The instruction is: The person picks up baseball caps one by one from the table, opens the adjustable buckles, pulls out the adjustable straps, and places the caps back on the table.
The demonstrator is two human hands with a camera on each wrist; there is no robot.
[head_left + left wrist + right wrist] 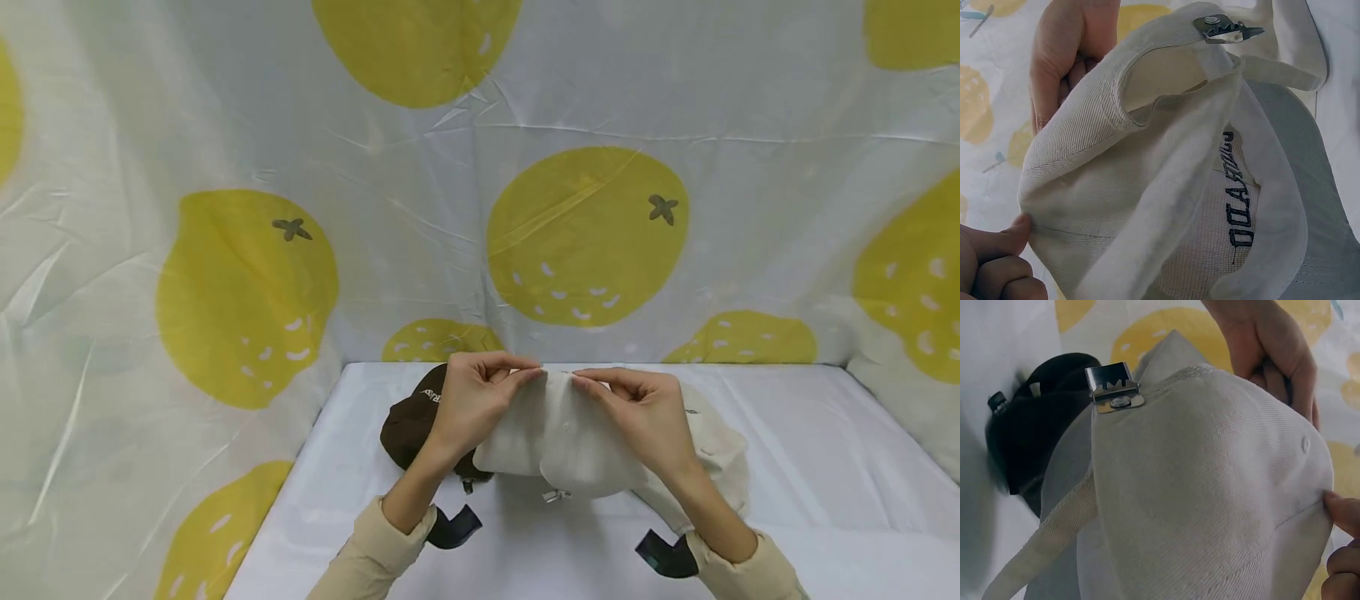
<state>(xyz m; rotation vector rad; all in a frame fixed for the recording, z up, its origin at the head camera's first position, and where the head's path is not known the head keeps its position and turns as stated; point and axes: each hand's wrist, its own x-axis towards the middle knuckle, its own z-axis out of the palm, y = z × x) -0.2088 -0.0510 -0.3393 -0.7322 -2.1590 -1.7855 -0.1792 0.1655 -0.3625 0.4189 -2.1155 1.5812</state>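
Both hands hold up a pale off-white baseball cap by the top of its crown. In the head view my left hand pinches the fabric between thumb and fingers, and my right hand does the same a short way to its right. The crown hangs between them, with a metal buckle at the lower edge. Seen from the left wrist, the opening shows dark stitched lettering inside and a grey-green brim. A loose strap trails from the cap in the right wrist view.
Behind my left hand a dark brown cap with white lettering lies on the white-covered table. A cream cap lies behind my right wrist. A lemon-print cloth rises around the back and sides. Black curved pieces stick out at both cuffs.
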